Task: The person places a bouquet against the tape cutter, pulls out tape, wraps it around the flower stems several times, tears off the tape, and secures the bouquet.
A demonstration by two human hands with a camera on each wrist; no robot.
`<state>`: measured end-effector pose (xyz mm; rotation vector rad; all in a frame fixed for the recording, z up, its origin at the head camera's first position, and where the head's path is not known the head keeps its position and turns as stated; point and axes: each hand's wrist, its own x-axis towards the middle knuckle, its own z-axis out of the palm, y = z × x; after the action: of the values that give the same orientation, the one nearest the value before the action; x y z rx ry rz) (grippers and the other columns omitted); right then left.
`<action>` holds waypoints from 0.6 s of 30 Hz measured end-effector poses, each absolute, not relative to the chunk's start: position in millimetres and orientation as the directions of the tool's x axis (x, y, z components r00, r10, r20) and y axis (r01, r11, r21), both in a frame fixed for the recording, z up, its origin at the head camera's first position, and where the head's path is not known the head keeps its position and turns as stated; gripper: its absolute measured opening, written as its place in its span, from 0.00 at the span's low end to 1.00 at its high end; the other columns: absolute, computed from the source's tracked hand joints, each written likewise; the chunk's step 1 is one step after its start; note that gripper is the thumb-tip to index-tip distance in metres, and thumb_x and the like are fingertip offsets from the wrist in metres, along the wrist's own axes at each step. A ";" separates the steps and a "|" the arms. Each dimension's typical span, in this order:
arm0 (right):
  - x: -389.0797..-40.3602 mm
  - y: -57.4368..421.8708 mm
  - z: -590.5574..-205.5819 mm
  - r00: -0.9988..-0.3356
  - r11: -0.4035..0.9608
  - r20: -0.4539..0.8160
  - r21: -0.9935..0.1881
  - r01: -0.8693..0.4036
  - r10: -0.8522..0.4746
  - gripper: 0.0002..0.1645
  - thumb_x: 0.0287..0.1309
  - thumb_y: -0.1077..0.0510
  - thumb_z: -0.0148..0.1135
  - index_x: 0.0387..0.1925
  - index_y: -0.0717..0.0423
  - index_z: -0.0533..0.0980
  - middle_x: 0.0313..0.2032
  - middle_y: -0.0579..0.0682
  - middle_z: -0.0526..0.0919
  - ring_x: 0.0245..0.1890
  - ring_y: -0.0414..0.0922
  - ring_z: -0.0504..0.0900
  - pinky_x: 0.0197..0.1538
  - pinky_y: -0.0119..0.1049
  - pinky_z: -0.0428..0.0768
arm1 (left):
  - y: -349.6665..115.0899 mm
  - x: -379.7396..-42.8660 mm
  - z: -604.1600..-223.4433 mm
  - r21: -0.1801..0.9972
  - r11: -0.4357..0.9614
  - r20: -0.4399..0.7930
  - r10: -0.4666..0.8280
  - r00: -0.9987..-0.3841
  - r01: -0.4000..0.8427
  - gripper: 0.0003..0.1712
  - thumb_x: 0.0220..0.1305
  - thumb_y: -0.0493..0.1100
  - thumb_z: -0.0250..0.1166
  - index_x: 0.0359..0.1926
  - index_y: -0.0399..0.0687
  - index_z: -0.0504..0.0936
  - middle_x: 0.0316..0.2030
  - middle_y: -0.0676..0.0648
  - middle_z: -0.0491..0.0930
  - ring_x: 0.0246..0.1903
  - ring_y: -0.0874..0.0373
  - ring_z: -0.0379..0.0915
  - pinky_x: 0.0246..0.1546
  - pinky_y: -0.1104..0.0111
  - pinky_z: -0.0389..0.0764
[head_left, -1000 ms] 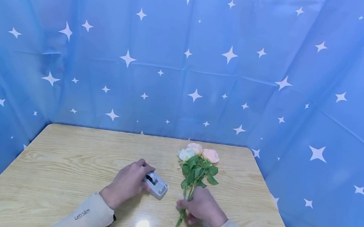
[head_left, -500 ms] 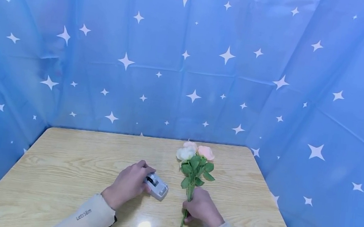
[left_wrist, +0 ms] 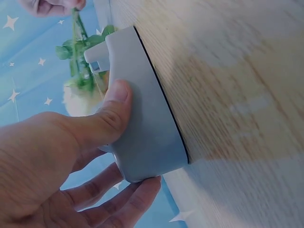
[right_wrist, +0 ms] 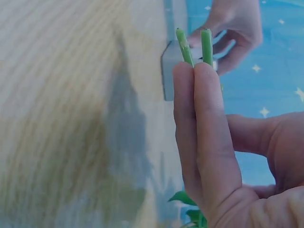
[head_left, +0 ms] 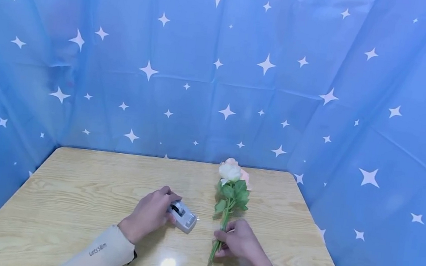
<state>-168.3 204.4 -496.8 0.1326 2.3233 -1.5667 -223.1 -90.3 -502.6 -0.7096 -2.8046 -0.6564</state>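
The small bunch of rose-like flowers (head_left: 233, 195) is right of the table's middle, blooms toward the far edge and stems toward us; a white bloom (head_left: 230, 171) sits in front, with pink ones partly hidden behind it, above green leaves (head_left: 238, 192). Our right hand (head_left: 242, 245) pinches the stems low down, between thumb and fingers, and in the right wrist view two cut stem ends (right_wrist: 207, 45) stick out past two nearly straight fingers that lie alongside each other. That hand seems raised a little from the wood, judging by the shadow set apart from it. Near the stems but apart from them is the grey tape dispenser (head_left: 184, 220), its front end turned toward the flowers. Our left hand (head_left: 150, 214) is clamped on its rear part, thumb along one side wall and fingers round the back, and its dark-edged base appears to rest on the table. We judge the step in hand to be gathering the stems while steadying the dispenser; the next move probably calls for keeping the stems together and bringing them to the tape, though we cannot make out a free tape end. Both forearms, in pale sleeves (head_left: 100, 251), slant inward over the wood-grain table (head_left: 92, 189), before a blue star-print curtain (head_left: 191, 49).
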 end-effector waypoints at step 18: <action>-162.1 200.3 -491.1 -0.937 0.212 -0.283 -0.947 0.240 -0.204 0.13 0.85 0.61 0.69 0.49 0.73 0.83 0.35 0.54 0.92 0.30 0.43 0.90 0.42 0.42 0.98 | -80.9 -188.1 -491.3 0.309 0.784 0.442 0.383 -0.811 0.538 0.32 0.64 0.45 0.90 0.66 0.42 0.91 0.67 0.35 0.88 0.63 0.38 0.88 0.64 0.40 0.92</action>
<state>-162.1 200.3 -491.1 0.0340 2.1460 -1.7760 -188.1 -80.9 -491.3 -0.7015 -2.6182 -0.6078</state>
